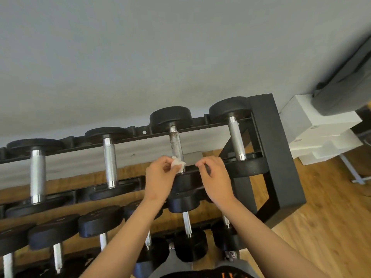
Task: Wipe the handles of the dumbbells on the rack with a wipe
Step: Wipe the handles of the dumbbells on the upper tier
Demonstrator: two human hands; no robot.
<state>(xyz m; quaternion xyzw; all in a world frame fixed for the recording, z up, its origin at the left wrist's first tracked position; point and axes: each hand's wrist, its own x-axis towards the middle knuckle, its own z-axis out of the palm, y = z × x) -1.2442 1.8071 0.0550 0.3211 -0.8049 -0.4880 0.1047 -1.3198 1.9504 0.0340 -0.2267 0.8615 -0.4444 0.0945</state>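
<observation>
A black rack (270, 141) carries several black dumbbells with metal handles on its top tier. My left hand (159, 177) pinches a small crumpled white wipe (177, 163) against the near end of the third dumbbell's handle (174, 143), which looks darker and spotted. My right hand (214, 175) hovers just right of that handle, its fingers loosely curled with fingertips close together and nothing in them. The neighbouring handle (236, 137) on the right and another handle (110, 161) on the left are bright.
A lower tier holds more dumbbells (100, 221) under my forearms. A grey wall rises behind the rack. White boxes (313, 125) and a dark padded bench (345, 85) stand at the right on the wooden floor (325, 227).
</observation>
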